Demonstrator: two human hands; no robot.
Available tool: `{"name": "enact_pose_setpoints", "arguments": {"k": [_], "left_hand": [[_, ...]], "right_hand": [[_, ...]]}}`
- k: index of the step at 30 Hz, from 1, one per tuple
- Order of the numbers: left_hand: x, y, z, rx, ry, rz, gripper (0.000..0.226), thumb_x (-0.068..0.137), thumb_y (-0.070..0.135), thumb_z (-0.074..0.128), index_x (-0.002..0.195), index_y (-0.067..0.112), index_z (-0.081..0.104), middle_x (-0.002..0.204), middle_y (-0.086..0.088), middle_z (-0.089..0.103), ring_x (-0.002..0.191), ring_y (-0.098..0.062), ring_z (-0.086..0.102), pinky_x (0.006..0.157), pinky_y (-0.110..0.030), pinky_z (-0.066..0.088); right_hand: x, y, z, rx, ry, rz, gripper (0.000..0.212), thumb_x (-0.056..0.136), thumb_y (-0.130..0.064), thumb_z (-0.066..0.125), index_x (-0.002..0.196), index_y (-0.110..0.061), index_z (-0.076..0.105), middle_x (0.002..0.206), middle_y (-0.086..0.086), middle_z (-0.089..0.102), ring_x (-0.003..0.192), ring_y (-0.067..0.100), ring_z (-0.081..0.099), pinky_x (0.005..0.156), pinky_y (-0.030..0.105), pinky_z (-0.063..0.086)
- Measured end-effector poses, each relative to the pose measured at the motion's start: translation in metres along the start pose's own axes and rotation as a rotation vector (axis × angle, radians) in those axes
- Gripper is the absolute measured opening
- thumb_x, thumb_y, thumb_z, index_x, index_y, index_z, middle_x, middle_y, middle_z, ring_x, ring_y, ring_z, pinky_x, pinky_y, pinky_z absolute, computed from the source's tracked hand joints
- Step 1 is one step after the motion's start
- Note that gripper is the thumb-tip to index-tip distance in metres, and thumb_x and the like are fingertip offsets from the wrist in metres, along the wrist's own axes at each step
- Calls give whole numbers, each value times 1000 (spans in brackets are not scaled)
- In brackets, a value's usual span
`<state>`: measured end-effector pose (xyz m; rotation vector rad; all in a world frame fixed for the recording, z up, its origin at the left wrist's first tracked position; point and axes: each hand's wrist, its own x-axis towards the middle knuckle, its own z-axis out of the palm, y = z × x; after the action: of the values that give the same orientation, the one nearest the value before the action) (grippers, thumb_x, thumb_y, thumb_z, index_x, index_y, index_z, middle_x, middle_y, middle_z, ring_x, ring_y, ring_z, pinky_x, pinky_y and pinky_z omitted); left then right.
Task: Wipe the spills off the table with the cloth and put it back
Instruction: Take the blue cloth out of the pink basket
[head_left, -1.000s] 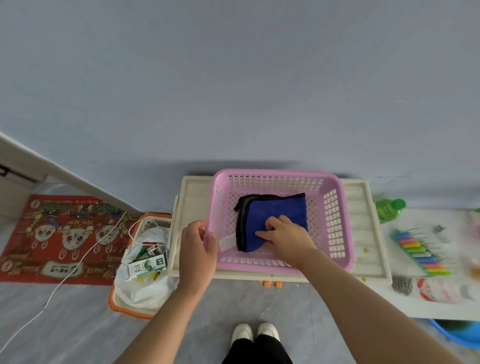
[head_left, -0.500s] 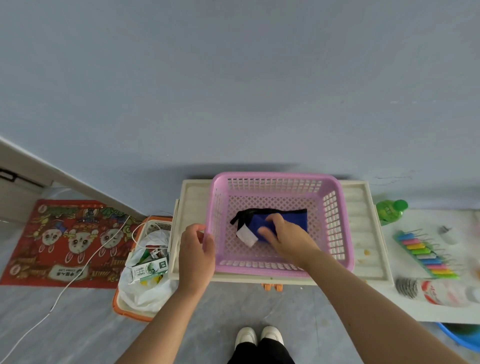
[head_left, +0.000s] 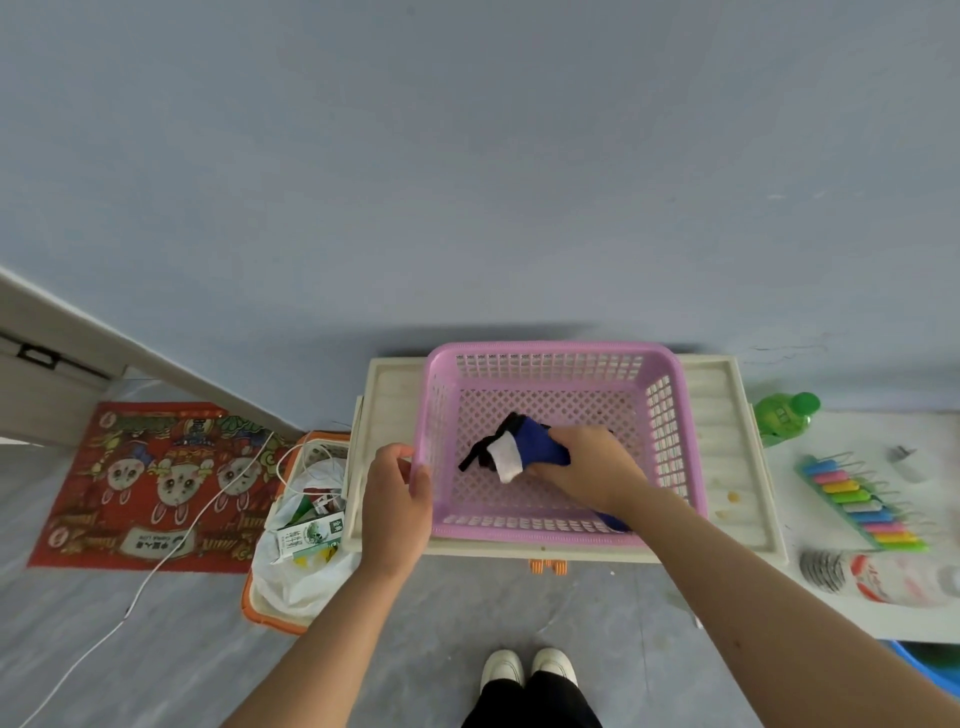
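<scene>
A pink plastic basket (head_left: 550, 358) stands on a small cream table (head_left: 727, 415). Inside it, my right hand (head_left: 587, 467) grips a bunched blue cloth (head_left: 537, 447) with a black edge and a white tag, lifted off the basket floor. A bit of blue cloth also shows under my forearm near the basket's front wall. My left hand (head_left: 397, 501) holds the basket's left rim. Small yellowish spills (head_left: 733, 497) lie on the table to the right of the basket.
An orange bin (head_left: 291, 571) with a white bag of rubbish stands left of the table, and a white cable runs over the floor. To the right, a white shelf holds a green bottle (head_left: 784, 415), coloured clips (head_left: 862, 504) and a packet. A red mat lies far left.
My right hand has gathered the flat cloth into a bunch and lifted it from the basket floor. My left hand has stayed on the rim.
</scene>
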<state>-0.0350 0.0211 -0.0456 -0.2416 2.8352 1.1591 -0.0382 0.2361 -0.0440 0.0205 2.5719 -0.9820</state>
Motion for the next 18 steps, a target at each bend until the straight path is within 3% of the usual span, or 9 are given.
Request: {"name": "enact_pose_setpoints", "arguments": {"k": [3, 9, 13, 15, 18], "left_hand": [[1, 2, -3, 13, -31, -18, 20, 93, 14, 47, 111, 5, 51, 91, -4, 58, 85, -21, 59, 72, -28, 47], [-6, 17, -16, 91, -48, 32, 37, 94, 21, 46, 127, 5, 45, 128, -13, 50, 121, -26, 46, 102, -39, 41], [-27, 31, -34, -61, -51, 110, 30, 95, 22, 44, 122, 10, 47, 118, -5, 54, 108, -17, 52, 93, -37, 47], [-44, 33, -41, -121, -115, 133, 26, 95, 24, 44, 118, 13, 48, 109, 0, 56, 100, -12, 54, 85, -28, 46], [-73, 23, -47, -168, -240, 140, 14, 95, 26, 43, 108, 23, 48, 98, 14, 55, 94, -3, 53, 77, -20, 41]], "right_hand": [[-15, -5, -21, 66, 137, -20, 28, 87, -25, 62, 63, -23, 47, 56, -10, 48, 52, 5, 42, 53, 21, 31], [-76, -22, -63, 319, 292, 57, 28, 76, -34, 73, 67, -11, 60, 58, -2, 62, 53, 11, 54, 51, 10, 41], [-137, -37, -77, 784, 367, 129, 19, 62, -33, 80, 69, -19, 69, 66, -6, 71, 59, 5, 65, 50, 13, 48], [-168, -39, -70, 1062, 292, 177, 23, 59, -33, 77, 80, -24, 72, 80, 2, 74, 72, 17, 71, 56, 20, 53], [-211, -38, -39, 1383, 216, 348, 33, 61, -22, 74, 92, -13, 69, 92, 14, 73, 78, 27, 71, 58, 31, 56]]}}
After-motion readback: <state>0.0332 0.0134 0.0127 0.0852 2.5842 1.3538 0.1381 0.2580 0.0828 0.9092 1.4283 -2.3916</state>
